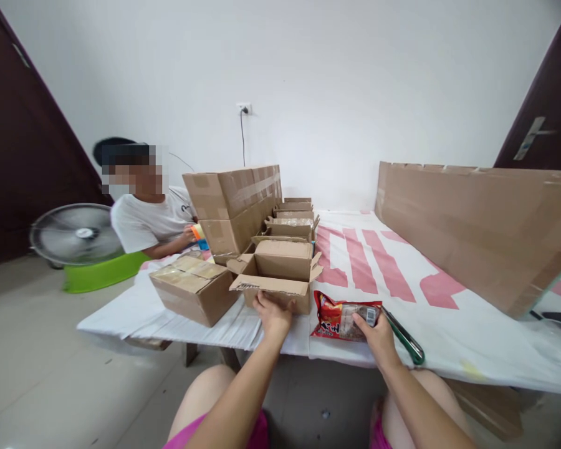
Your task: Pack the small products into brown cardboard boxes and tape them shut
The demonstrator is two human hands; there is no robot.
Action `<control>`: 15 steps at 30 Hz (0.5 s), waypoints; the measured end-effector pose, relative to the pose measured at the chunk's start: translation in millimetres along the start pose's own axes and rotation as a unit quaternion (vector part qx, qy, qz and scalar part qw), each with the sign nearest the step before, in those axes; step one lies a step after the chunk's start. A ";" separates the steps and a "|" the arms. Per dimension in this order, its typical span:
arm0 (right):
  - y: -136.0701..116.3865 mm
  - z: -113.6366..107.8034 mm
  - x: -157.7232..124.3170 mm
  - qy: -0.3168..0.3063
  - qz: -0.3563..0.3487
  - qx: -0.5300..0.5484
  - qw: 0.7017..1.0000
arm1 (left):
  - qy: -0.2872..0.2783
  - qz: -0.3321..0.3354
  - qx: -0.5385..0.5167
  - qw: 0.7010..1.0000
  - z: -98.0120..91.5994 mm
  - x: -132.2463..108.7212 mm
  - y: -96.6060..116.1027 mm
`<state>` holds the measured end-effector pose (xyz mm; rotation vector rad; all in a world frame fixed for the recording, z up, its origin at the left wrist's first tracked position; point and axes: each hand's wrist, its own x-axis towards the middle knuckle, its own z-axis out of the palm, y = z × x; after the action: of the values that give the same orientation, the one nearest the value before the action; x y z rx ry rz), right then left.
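Observation:
My left hand [275, 316] is at the front wall of an open cardboard box [280, 288], its fingers and thumb apart across that wall as it grips the box. The flaps of this box stand up and outward, and the part of its inside that shows is bare. To the right, my right hand [378, 337] is closed on the right end of a red plastic food packet [340, 319], with the thumb on top. The packet lies near the table's front edge. Just beyond that hand lies a long green-handled tool [406, 342].
Behind the box runs a row of open cardboard boxes [287, 232], beside stacked taped boxes [236, 199]. A closed box [194, 290] stands at left. A large cardboard panel [477, 231] stands at right. Across the table sits a person [144, 218], near a fan [75, 234].

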<state>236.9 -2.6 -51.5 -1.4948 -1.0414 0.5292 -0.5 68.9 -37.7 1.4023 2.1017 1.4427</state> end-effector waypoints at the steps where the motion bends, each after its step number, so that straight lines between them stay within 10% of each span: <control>1: -0.2 0.1 -0.4 -0.001 0.000 0.002 1.000 | 0.000 -0.003 -0.002 1.000 3.5 1.1 3.4; 15: 1.4 4.9 -7.3 -0.081 0.011 0.054 0.995 | -0.046 -0.009 0.012 0.999 60.4 46.7 28.5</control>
<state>229.7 -5.9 -55.5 -1.3862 -1.1044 0.7208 30.3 144.0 -29.7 1.4267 2.0758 1.3248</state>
